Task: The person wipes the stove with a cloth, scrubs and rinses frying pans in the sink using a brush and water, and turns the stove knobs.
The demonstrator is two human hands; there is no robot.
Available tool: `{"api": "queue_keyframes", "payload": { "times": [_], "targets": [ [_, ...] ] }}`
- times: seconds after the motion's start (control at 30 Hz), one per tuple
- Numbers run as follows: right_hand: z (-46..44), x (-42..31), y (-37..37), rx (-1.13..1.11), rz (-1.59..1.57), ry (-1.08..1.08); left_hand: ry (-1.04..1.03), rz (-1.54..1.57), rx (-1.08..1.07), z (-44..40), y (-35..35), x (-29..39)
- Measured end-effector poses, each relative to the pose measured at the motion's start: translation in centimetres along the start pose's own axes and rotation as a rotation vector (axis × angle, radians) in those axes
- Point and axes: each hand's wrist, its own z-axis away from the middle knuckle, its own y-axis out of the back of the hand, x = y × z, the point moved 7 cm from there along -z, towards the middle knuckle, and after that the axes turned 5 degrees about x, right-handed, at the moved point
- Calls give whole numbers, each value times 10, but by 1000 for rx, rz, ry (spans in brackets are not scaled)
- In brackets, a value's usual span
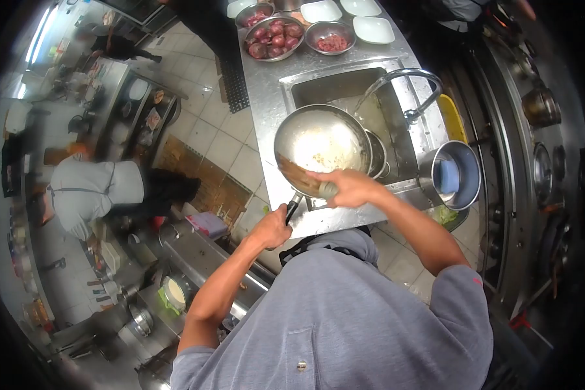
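My left hand [272, 227] is wrapped round the black handle of a large metal pan [331, 133]. The pan lies tilted over the near left part of the sink [396, 149], with brownish residue and wet shine on its inside. My right hand [352, 188] is closed on a brown bundled brush [297, 175], whose bristles touch the pan's lower left inner wall. A metal pot, partly hidden, sits in the sink beside the pan. The curved faucet [413, 73] arches over the sink, and a thin stream falls behind the pan.
Bowls of red onions [274, 40] and chopped red pieces [331, 43] stand at the counter's far end, near white dishes [373, 30]. A deep metal pot [469, 174] with something blue inside is right of the sink. A person in an apron [97, 185] bends at the left.
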Motion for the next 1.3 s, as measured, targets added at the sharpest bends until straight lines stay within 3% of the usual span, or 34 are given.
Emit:
{"api": "queue_keyframes", "payload": {
  "times": [0.03, 0.1, 0.13, 0.17, 0.23, 0.27, 0.3, 0.37, 0.43, 0.47, 0.5, 0.57, 0.63, 0.7, 0.77, 0.8, 0.87, 0.97, 1.1, 1.23, 1.3],
  "targets": [
    [-8, -7, 6, -6, -3, 4, 8, -14, -32, 4, -4, -3],
    [-15, 9, 27, 96, -276, -595, 9, -6, -21, 4, -10, -6],
    [-19, 21, 9, 87, -252, -540, 8, -2, -8, 1, -12, -7],
    [-23, 26, -11, 150, -182, -299, 3, -1, 10, -3, -10, -5],
    [-12, 1, -14, 15, -83, -238, 7, -6, 15, -1, -6, -6],
    [-16, -6, -1, 101, -68, -153, 10, -6, 9, 3, -6, -4],
    [-16, 11, 6, 30, -173, -383, 16, -4, 6, 6, -5, -2],
    [-21, 19, 11, 114, -448, -660, 42, 9, -1, 10, 5, 9],
    [-26, 25, -17, 48, -254, -260, 51, 6, 7, 7, 3, 1],
    [-18, 12, -10, -37, -197, -182, 62, -2, 1, 5, 5, -3],
    [-16, 14, 10, -32, -203, -180, 64, -9, 0, 4, 7, -6],
    [-12, 30, 39, -236, -76, -316, -19, -124, 44, 10, 6, -8],
    [-14, 26, 70, -295, 74, -603, -56, -149, 53, 5, 4, -11],
    [-15, 34, 27, -154, 60, -92, -50, -103, 71, 1, 5, -13],
    [3, 10, 34, -429, 306, -156, -69, -133, 102, 0, 21, -19],
    [11, -5, 54, -430, 295, -164, -78, -154, 134, 2, 26, -22],
    [37, -6, 78, -824, 611, -346, -68, -197, 181, 3, 31, -19],
    [34, 18, 68, -727, 738, -434, -46, -277, 265, 9, 35, -2],
    [41, -9, 19, -270, 192, -315, 15, -375, 321, 6, 35, 22],
    [57, 31, 15, -377, 111, -490, -13, -397, 306, 7, 39, 30],
    [69, 46, 35, -412, 64, -772, -16, -432, 283, 5, 31, 33]
  ]
}}
